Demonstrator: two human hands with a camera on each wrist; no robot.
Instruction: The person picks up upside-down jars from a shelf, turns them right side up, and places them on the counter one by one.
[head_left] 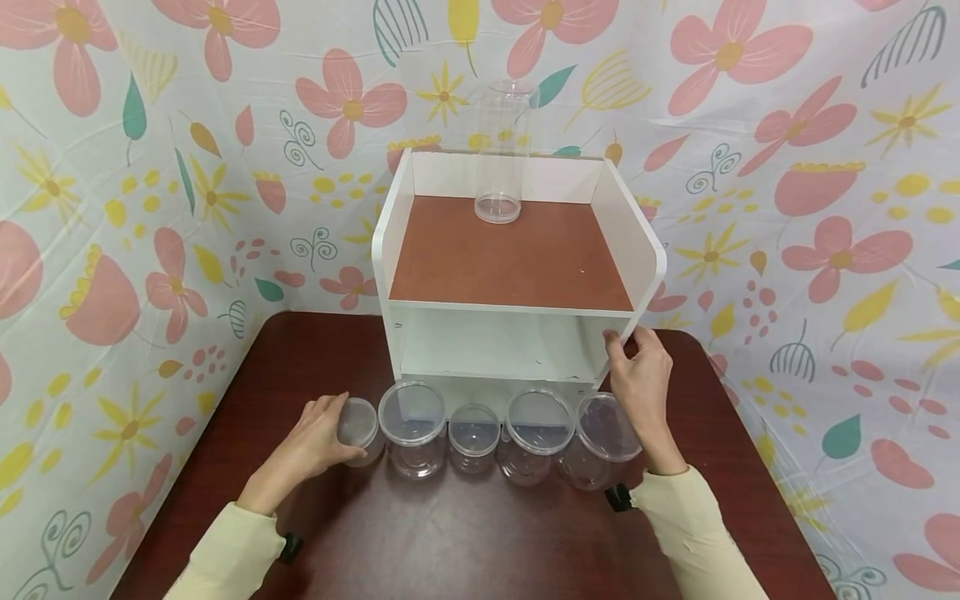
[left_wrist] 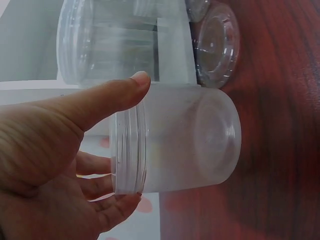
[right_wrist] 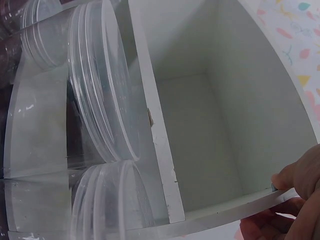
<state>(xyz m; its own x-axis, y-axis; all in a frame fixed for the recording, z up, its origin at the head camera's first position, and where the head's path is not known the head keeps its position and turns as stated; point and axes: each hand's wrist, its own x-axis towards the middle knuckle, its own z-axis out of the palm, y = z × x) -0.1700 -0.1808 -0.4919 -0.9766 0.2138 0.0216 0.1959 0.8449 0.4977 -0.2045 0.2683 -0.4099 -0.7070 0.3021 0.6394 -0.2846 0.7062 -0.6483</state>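
Observation:
My left hand [head_left: 315, 442] grips a small frosted plastic jar [head_left: 358, 429] at the left end of a row. In the left wrist view, the thumb and fingers lie around the lid rim of the jar [left_wrist: 180, 140]. My right hand [head_left: 643, 379] pinches the front edge of the right side panel of a white shelf unit [head_left: 645, 250]. The right wrist view has the thumb inside that panel and the fingers [right_wrist: 270, 220] outside it. Several clear lidded jars stand in the row, among them a wide one [head_left: 412, 425] beside the frosted jar.
A tall clear cylinder [head_left: 498, 167] stands upright on the unit's brown top shelf [head_left: 525, 258]. Below it is a white compartment [head_left: 495, 342]. The unit is on a dark red-brown table [head_left: 450, 542], with a flowered cloth [head_left: 840, 333] behind and at both sides.

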